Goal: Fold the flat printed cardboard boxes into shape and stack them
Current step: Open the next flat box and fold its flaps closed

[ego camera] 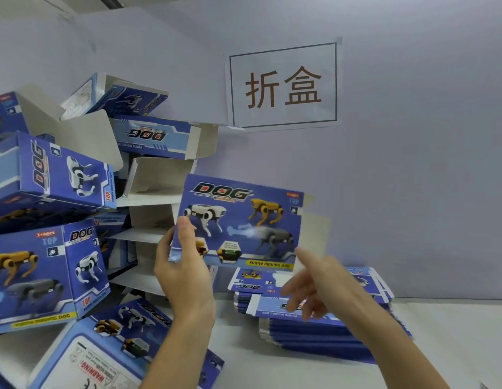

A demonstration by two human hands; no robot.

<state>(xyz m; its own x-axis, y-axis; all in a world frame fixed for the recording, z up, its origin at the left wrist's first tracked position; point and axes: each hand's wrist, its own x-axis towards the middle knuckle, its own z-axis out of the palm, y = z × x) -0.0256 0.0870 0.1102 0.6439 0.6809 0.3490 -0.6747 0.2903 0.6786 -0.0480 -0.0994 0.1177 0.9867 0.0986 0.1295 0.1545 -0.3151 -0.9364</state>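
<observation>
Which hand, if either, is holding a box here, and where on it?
The left hand grips the flat printed box at its lower left corner, thumb on the front. The right hand holds nothing, fingers loose near the box's lower right corner.

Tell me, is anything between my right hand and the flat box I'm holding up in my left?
Nothing visible. The right hand is open in the air just below the lower right corner of the flat box, which the left hand grips by its left edge. The stack of flat boxes lies underneath, not between.

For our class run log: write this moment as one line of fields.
step: box pickup | left hand: holds flat box | right hand: open, beside box | flat stack: below
</observation>
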